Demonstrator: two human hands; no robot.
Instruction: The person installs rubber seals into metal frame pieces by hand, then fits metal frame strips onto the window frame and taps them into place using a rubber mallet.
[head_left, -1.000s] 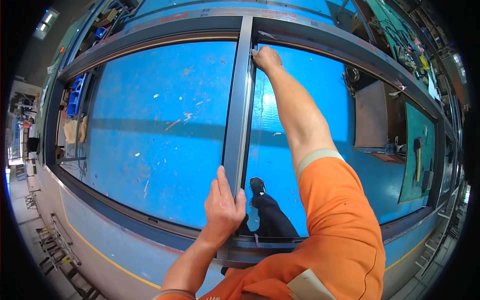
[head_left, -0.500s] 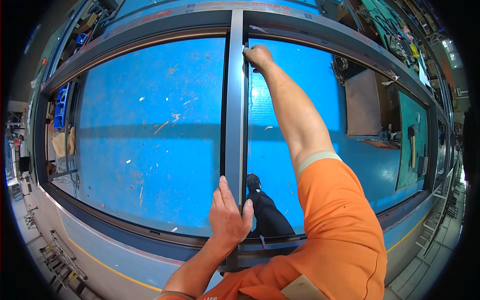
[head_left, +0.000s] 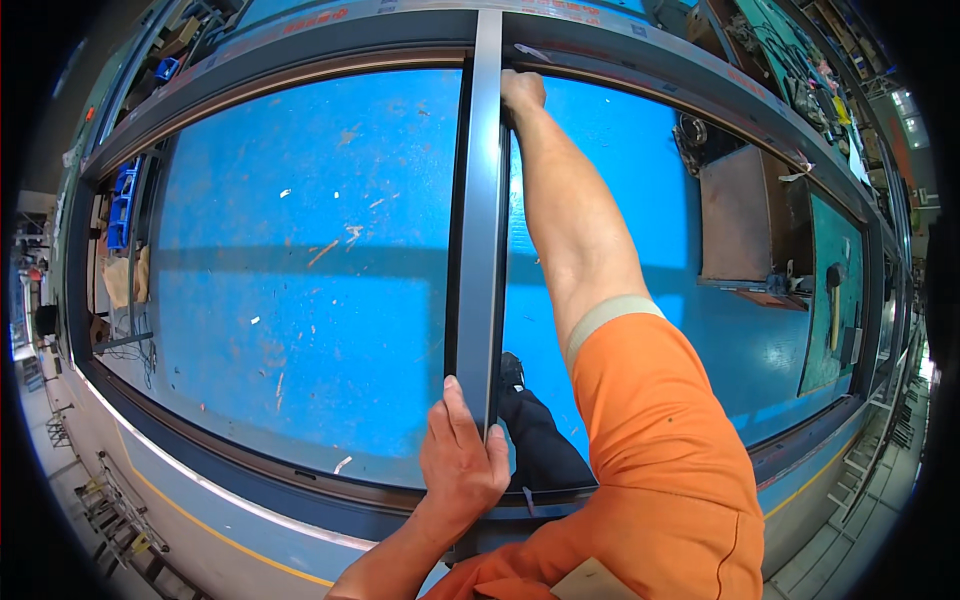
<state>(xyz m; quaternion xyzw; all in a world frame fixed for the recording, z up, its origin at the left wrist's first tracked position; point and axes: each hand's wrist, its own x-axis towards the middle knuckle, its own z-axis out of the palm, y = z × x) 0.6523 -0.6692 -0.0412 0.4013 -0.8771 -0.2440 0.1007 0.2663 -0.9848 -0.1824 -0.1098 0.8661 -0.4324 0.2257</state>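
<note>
A dark grey metal window frame (head_left: 340,55) lies across the view, with a long centre bar (head_left: 484,220) running from far to near. My left hand (head_left: 462,462) straddles the near part of this bar, fingers along its left side and thumb at its right edge. At the far end my right hand (head_left: 522,92) is closed against the bar's right side, close to the corner with the far rail. What its fingers hold is hidden. Black edging (head_left: 460,220) lines the bar's left side.
Blue floor (head_left: 300,200) with scraps shows through the frame openings. Under the right opening stand a brown box (head_left: 735,215) and a green surface (head_left: 820,350) bearing a hammer (head_left: 834,300). Blue bins (head_left: 122,205) are at the left. My dark-trousered leg (head_left: 540,440) shows below.
My right hand has moved farther away along the bar, toward the far corner. The left hand has shifted slightly nearer on the bar. The whole view has tilted a little.
</note>
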